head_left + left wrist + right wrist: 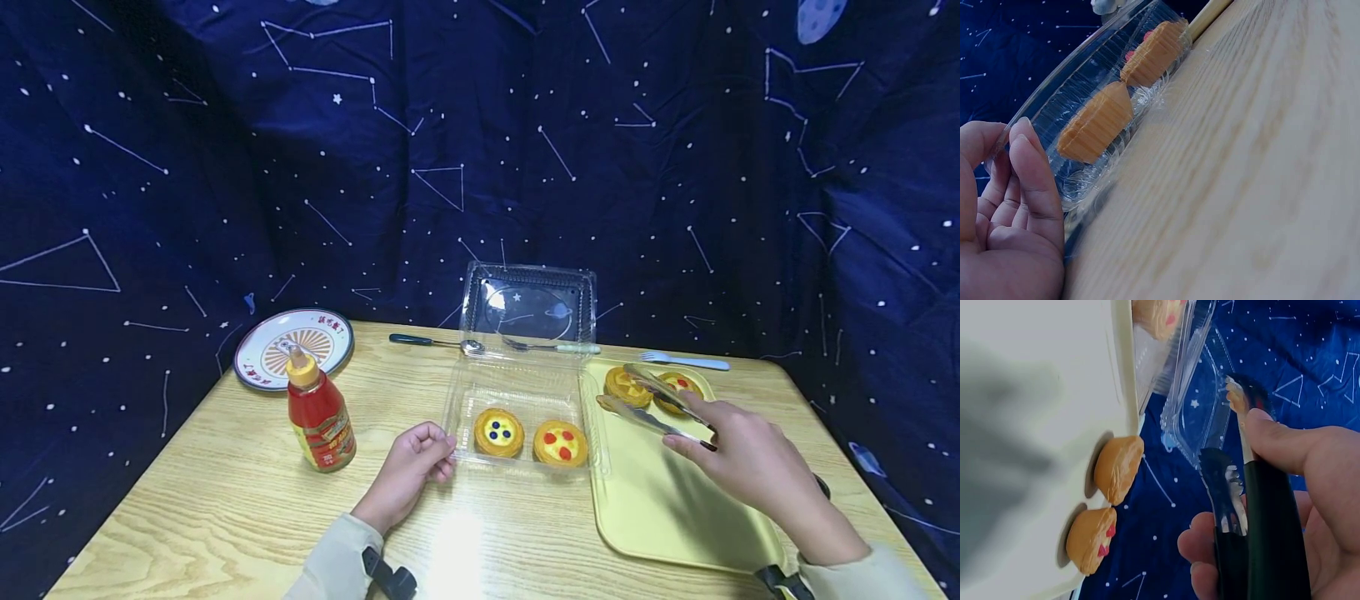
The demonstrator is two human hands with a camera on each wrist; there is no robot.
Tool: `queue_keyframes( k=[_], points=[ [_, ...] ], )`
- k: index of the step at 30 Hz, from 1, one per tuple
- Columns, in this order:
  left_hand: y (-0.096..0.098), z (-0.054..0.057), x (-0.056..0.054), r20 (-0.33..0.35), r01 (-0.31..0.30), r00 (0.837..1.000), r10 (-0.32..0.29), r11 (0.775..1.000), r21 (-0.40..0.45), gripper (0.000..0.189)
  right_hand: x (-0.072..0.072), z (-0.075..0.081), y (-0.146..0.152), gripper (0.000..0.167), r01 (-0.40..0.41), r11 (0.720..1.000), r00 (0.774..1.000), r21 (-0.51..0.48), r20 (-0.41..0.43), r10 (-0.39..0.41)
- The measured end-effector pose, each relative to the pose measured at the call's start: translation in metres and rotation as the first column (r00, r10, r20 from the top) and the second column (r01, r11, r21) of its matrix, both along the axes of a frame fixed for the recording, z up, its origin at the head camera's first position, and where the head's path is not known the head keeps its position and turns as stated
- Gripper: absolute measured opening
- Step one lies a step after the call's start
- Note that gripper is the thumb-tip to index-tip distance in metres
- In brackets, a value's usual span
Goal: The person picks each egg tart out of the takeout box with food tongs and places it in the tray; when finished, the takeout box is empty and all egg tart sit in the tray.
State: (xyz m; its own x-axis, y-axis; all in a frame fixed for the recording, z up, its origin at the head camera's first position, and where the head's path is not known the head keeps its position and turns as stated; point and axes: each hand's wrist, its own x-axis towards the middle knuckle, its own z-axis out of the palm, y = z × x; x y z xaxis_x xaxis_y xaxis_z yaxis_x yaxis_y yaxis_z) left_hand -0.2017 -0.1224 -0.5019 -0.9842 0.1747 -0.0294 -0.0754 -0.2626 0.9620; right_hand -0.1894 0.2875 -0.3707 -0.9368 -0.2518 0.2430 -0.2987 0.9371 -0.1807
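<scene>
My left hand [411, 467] pinches the near left rim of a clear plastic clamshell box [465, 400], its lid raised at the back. Inside the box sit a blueberry-topped egg tart [498, 432] and a red-topped egg tart [560, 443], side by side. In my right hand [757, 454] are metal tongs [1266, 506] with black handles, their jaws apart and nothing between them. The tongs hover over a yellow tray [660, 517]. Past their tips, at the tray's far end, lie a yellow-topped tart [627, 387] and another red-topped tart [678, 392], both partly covered by the tongs in the head view.
A red squeeze bottle [321, 417] with a yellow cap stands left of the box, before a patterned plate [294, 348]. Along the table's back edge lie a dark-handled spoon [427, 341], a fork [555, 347] behind the box and a light blue fork [686, 362].
</scene>
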Motion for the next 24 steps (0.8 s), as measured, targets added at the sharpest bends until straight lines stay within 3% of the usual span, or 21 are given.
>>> queue_keyframes(
  k=[7, 14, 24],
  points=[
    [0.0, 0.001, 0.0, -0.001, -0.001, 1.0, 0.001, 1.0, 0.004, 0.015, 0.0, -0.003, -0.015, 0.078, -0.053, 0.998, 0.999, -0.038, 0.005, 0.054],
    [0.0, 0.001, 0.002, 0.0, 0.001, 1.0, -0.001, 1.0, 0.007, 0.014, -0.003, -0.009, -0.029, 0.07, -0.12, 0.991, 0.993, -0.056, -0.026, 0.119],
    [0.0, 0.001, 0.002, -0.006, 0.0, 1.0, 0.0, 1.0, 0.013, 0.012, -0.007, -0.013, -0.053, 0.069, -0.196, 0.979, 0.98, -0.059, 0.001, 0.197]
  ],
)
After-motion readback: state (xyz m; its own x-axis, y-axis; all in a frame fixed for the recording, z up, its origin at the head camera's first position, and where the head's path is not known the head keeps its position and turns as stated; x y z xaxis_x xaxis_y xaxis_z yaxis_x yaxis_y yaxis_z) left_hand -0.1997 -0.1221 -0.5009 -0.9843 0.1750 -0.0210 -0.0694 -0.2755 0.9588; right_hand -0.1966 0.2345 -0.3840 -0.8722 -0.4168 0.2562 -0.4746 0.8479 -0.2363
